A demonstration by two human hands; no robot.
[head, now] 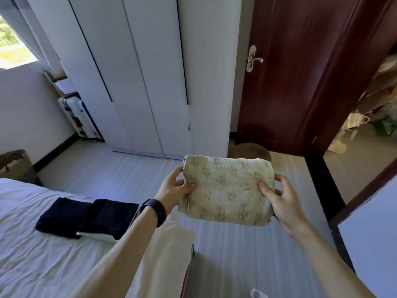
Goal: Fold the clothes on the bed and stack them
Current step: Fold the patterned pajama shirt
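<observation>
I hold a folded beige garment (227,190) printed with small brown figures in the air, above the floor beside the bed. My left hand (175,189) grips its left edge, thumb on top. My right hand (281,198) grips its right edge the same way. On the white bed (32,254) at the lower left lie two folded dark navy garments (88,216) side by side, with a folded white piece (97,235) showing under the right one.
A white wardrobe (139,78) stands ahead, a dark red door (300,82) stands open to its right. A suitcase (78,117) leans by the window wall. A basket (15,166) sits past the bed's far end. Grey floor (129,175) lies between bed and wardrobe.
</observation>
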